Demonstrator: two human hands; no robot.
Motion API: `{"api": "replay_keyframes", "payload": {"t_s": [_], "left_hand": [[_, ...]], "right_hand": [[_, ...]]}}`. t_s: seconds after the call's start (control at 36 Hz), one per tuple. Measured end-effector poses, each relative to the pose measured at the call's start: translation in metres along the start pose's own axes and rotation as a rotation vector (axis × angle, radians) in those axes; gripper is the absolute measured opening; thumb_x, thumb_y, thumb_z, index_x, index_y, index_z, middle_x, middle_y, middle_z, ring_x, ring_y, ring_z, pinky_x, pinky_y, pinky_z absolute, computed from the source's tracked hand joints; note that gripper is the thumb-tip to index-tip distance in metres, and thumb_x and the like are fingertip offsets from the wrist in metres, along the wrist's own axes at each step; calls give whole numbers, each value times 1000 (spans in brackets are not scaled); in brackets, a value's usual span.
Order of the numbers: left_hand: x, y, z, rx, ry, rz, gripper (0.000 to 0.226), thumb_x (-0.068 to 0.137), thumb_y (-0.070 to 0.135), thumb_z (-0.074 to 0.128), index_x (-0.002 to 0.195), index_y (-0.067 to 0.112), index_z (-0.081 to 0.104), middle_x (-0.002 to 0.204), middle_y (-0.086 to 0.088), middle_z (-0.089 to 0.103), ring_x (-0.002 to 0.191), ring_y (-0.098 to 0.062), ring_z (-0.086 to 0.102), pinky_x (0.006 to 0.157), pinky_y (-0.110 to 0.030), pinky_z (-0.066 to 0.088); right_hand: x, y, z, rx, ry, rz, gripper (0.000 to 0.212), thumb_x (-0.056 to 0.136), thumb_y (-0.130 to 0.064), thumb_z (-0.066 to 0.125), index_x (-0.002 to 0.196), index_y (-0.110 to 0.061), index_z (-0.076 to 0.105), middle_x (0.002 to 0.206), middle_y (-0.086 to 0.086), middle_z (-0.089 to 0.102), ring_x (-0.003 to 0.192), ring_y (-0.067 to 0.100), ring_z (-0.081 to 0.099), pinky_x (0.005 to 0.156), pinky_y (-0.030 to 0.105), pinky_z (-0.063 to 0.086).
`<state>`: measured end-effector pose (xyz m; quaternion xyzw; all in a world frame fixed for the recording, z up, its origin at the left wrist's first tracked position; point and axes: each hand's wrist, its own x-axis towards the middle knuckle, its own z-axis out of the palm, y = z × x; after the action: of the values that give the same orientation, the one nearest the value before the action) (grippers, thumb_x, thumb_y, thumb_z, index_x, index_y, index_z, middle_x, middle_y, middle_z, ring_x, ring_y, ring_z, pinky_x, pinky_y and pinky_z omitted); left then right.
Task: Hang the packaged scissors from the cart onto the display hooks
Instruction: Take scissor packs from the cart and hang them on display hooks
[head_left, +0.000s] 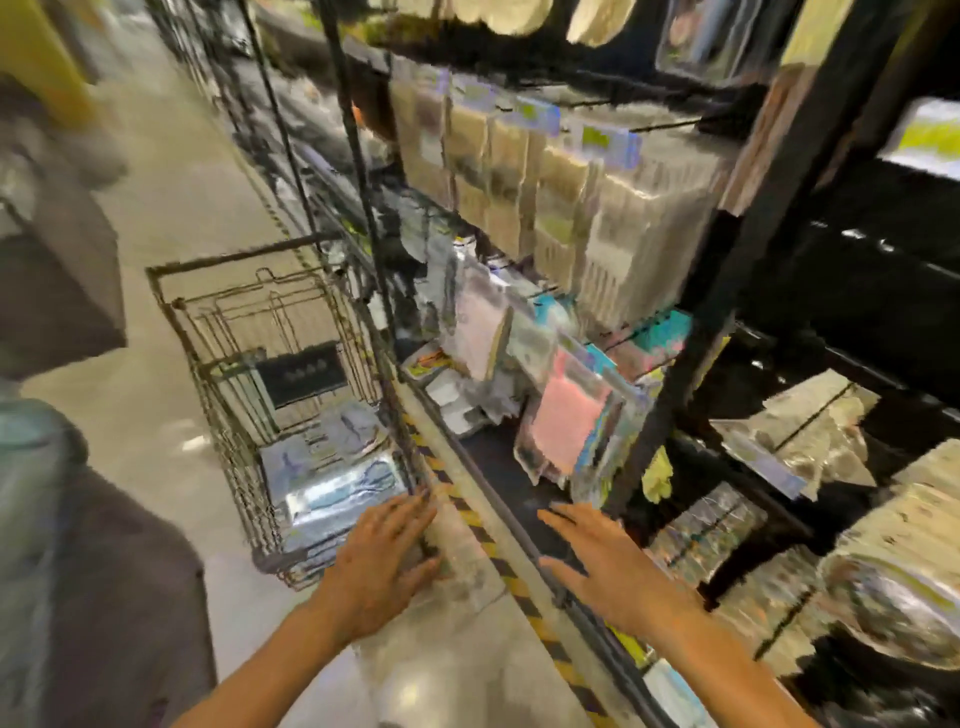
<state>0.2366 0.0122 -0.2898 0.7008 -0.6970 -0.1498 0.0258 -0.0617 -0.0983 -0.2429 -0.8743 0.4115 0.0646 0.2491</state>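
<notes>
Both hands are empty with fingers spread flat: the left hand (382, 566) hovers at the near rim of the wire cart (208, 374), the right hand (605, 566) over the dark lower shelf (498, 467). Roughly three blurred scissors packages (337, 478) lie flat in the cart; their pointing is unreadable. The cart stands on a polished floor (171, 208) beside a black display rack (727, 291).
</notes>
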Motion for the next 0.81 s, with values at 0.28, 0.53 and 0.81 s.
{"api": "replay_keyframes", "payload": {"t_s": [0.28,0.53,0.81], "left_hand": [[-39,-159,14,-116,7,-270,87,91,78,-4,159,32,25,166,4,17,155,-26,12,125,-46,19],[-46,-217,32,-213,-63,-437,110,67,85,-31,160,34,-2,166,9,-11,156,-22,-9,126,-37,-1],[7,-245,52,-338,-64,-561,104,82,82,-16,160,25,25,167,-1,16,155,-31,15,121,-33,-1]], "right_hand": [[147,-101,32,-51,-105,-175,73,95,-73,25,156,-33,28,161,-10,29,150,12,22,121,25,17],[234,-148,60,-71,-213,-241,60,101,-55,44,155,-30,34,158,-10,35,147,8,28,114,15,16],[339,-148,72,-90,-333,-304,60,102,-48,48,156,-27,31,160,-5,35,148,17,28,118,25,18]]}}
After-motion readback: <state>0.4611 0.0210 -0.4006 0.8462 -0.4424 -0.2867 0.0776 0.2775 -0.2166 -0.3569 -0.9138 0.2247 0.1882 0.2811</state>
